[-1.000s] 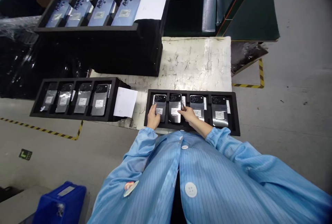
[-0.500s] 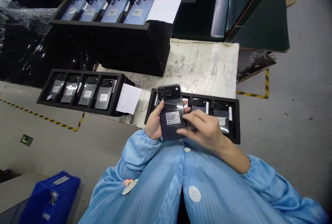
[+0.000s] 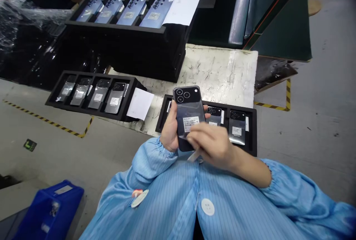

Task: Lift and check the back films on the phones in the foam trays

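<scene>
My left hand [image 3: 170, 130] is closed around a dark smartphone [image 3: 191, 108], its back turned up. The phone has a black camera block at the top and a white printed label lower down. Over the phone's lower part, my right hand [image 3: 215, 145] is closed in a pinch, slightly blurred. A small pale strip [image 3: 194, 155] sticks out below its fingertips. Just beyond both hands lies a black tray [image 3: 251, 132] with similar phones, among them a labelled phone [image 3: 237, 127] at its right end; my hands and the held phone cover part of it.
To the left, another black tray [image 3: 91, 111] holds several grey phones, with a paper sheet [image 3: 141, 103] at its end. Behind stands a black tray stack [image 3: 139, 52] with blue phones on top and white paper [image 3: 186, 4]. A blue bin [image 3: 47, 210] sits lower left.
My right hand has closed from spread fingers into a pinch, and a pale strip now shows beneath it. My left hand still holds the phone. The whole view has shifted slightly.
</scene>
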A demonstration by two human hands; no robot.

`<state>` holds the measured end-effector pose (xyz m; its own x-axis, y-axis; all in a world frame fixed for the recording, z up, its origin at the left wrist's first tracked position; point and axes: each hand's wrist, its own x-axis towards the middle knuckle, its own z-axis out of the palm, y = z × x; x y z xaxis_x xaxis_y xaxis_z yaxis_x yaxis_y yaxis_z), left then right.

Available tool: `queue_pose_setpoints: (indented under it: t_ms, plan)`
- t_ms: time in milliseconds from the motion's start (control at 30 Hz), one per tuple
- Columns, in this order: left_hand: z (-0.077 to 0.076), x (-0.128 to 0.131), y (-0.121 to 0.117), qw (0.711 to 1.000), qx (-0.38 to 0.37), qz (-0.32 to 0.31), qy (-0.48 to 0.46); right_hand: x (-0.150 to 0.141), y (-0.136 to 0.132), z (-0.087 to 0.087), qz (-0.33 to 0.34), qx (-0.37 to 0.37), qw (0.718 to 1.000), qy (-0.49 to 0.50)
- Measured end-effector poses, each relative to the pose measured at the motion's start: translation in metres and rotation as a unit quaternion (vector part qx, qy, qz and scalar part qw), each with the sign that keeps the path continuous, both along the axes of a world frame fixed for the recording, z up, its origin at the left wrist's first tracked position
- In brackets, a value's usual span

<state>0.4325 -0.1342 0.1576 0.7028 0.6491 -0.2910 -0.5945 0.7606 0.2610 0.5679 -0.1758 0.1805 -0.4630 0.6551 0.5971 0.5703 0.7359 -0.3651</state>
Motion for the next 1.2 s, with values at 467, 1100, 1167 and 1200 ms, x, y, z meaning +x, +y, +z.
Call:
queue_pose_setpoints:
  t_ms: [467,1100,1167,1200]
  plan:
    - [0.002,-0.007,-0.029,0.994,0.008,-0.094,-0.048,0.034,0.078,0.024,-0.045,-0.430,0.867,0.249]
    - [-0.003,-0.003,-0.028,0.994,-0.008,-0.099,-0.034,0.042,0.080,0.021,-0.036,-0.499,0.819,0.283]
    - [-0.003,-0.002,-0.027,0.995,-0.011,-0.095,-0.027,0.043,0.079,0.020,-0.031,-0.498,0.817,0.289]
    - [-0.002,-0.001,-0.027,0.995,-0.013,-0.092,-0.021,0.042,0.079,0.019,-0.028,-0.497,0.817,0.292]
